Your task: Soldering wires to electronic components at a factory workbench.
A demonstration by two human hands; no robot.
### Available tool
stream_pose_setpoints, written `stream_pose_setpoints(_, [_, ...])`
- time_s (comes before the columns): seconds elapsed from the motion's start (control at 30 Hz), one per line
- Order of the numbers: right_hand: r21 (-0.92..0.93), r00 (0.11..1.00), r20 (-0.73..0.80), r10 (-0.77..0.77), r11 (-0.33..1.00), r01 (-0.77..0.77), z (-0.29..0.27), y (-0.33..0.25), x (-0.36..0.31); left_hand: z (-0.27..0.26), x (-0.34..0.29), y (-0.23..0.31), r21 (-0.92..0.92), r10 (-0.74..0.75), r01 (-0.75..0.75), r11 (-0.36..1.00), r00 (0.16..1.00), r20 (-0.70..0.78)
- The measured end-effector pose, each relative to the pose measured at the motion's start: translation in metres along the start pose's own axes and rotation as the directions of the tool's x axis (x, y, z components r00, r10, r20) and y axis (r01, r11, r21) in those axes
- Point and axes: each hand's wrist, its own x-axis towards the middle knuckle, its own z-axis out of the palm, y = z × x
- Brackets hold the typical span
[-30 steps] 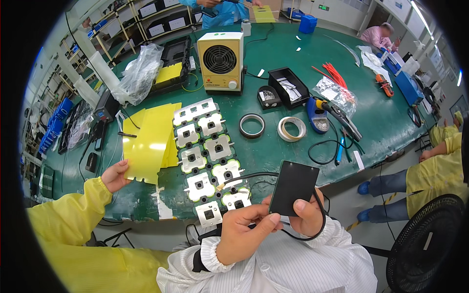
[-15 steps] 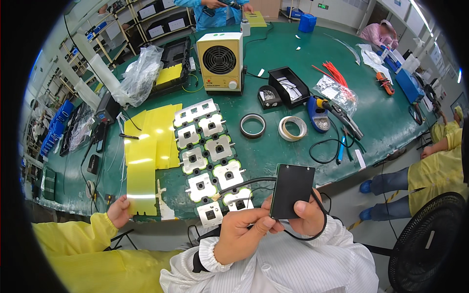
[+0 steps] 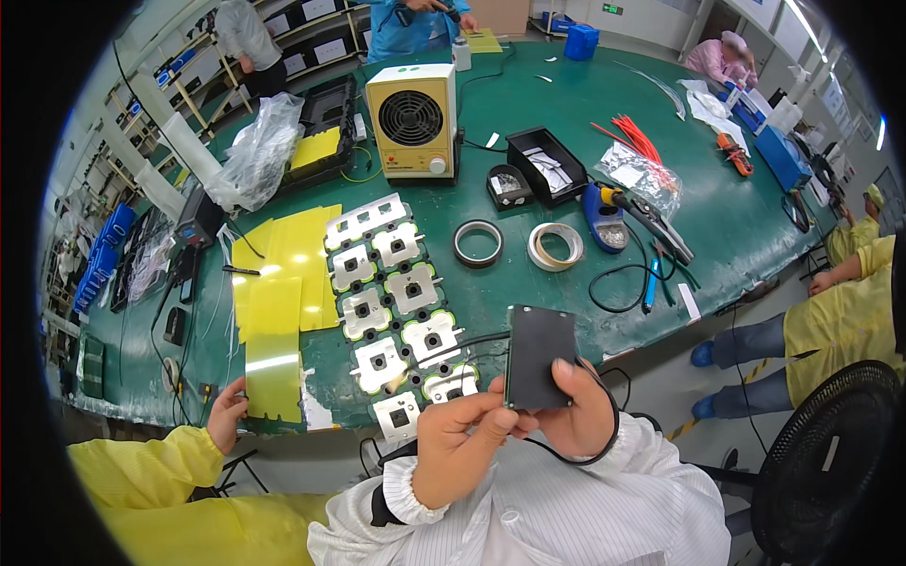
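Observation:
A flat black rectangular module point(image 3: 541, 354) with a green circuit-board edge is held up in front of me at the table's near edge. My right hand point(image 3: 582, 415) grips its lower right side, thumb lying on the black face. At the module's lower left corner my left hand point(image 3: 462, 445) is closed, thumb and fingers pinched there; anything tiny between them is hidden. A black cable point(image 3: 612, 436) loops around my right hand. Just left of the module, a battery pack point(image 3: 396, 292) with metal connector plates in two columns lies on the table.
Yellow sheets point(image 3: 272, 321) lie left of the pack, a neighbour's hand point(image 3: 227, 413) at their near edge. Beyond stand a fan-fronted blower point(image 3: 411, 123), tape rolls point(image 3: 478, 243), a black bin point(image 3: 547, 170) and a soldering iron stand point(image 3: 604, 219). A black pedestal fan point(image 3: 826, 462) is at right.
The view has shifted slightly. The module has tilted a little and sits slightly farther left and lower in the picture, still in my hands. A standing person has appeared at the back left.

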Motion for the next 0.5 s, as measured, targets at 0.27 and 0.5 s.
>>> stream_pose_setpoints(0.27, [0.318, 0.955, -0.014, 0.295, 0.907, -0.276, -0.011, 0.002, 0.012, 0.010, 0.008, 0.000, 0.256, 0.105, -0.099, 0.962, 0.994, -0.008])
stream_pose_setpoints(0.5, [0.435, 0.950, -0.013, 0.313, 0.857, -0.276, -0.016, 0.006, 0.013, 0.008, 0.009, 0.001, 0.296, 0.092, -0.091, 0.951, 0.996, 0.008])
